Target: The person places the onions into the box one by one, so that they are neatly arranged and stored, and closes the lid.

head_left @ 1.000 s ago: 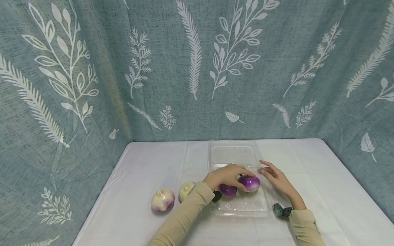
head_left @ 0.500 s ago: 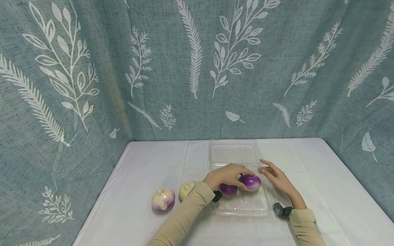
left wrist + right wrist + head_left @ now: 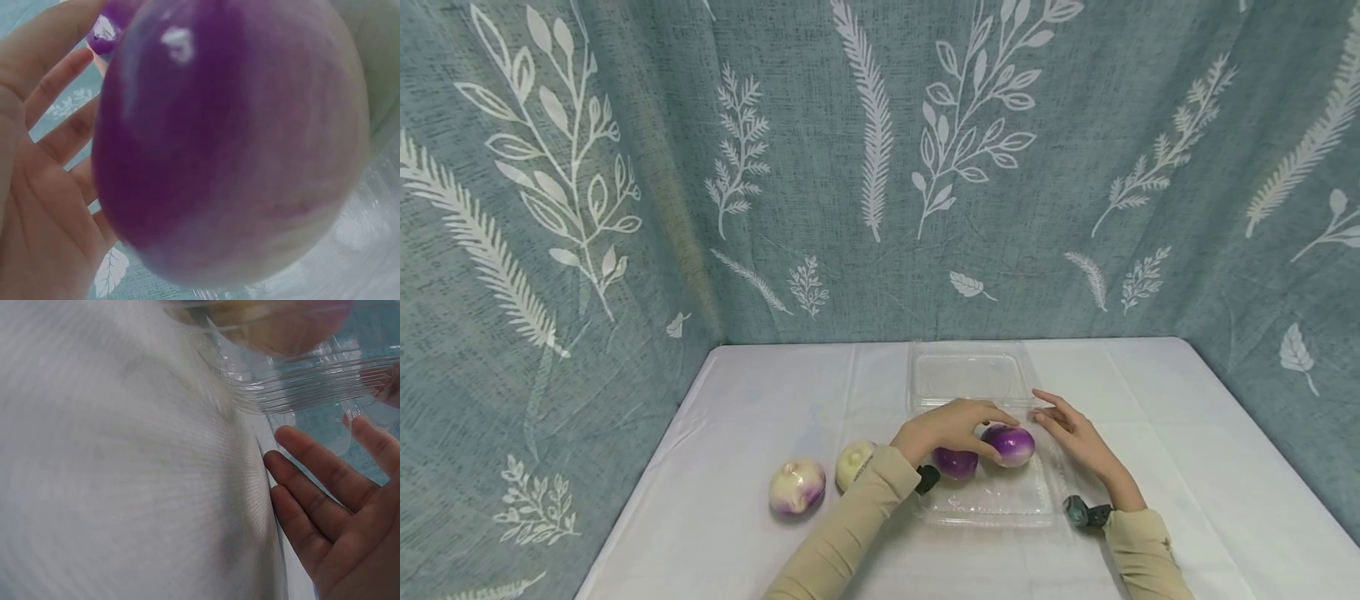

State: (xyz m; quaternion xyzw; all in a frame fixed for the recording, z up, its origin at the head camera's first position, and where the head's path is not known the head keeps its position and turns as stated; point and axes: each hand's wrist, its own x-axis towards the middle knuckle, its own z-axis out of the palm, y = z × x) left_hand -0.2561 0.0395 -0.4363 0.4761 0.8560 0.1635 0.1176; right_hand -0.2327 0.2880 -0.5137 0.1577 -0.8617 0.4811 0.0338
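Observation:
My left hand (image 3: 951, 429) reaches over a clear plastic clamshell container (image 3: 992, 507) and holds a purple-and-white turnip (image 3: 1017, 448) between thumb and fingers. Under that hand, a second turnip (image 3: 955, 463) lies in the container, partly covered; it looms large as the near turnip (image 3: 231, 144) in the left wrist view. To the right of the container is my right hand (image 3: 1078, 437), its fingers extended and holding nothing. In the right wrist view, the fingertips of this right hand (image 3: 350, 519) are close to the container's ridged side (image 3: 300, 384).
Two paler turnips lie left of the container: one turnip (image 3: 797, 487) out on the white tablecloth (image 3: 760, 408), the other turnip (image 3: 854, 463) partly behind the left sleeve. The container's open lid (image 3: 966, 379) lies flat toward the back. A patterned blue-green curtain (image 3: 880, 167) surrounds the table.
Almost nothing differs. The left hand and the turnip it holds shift only very slightly; the right hand stays in place.

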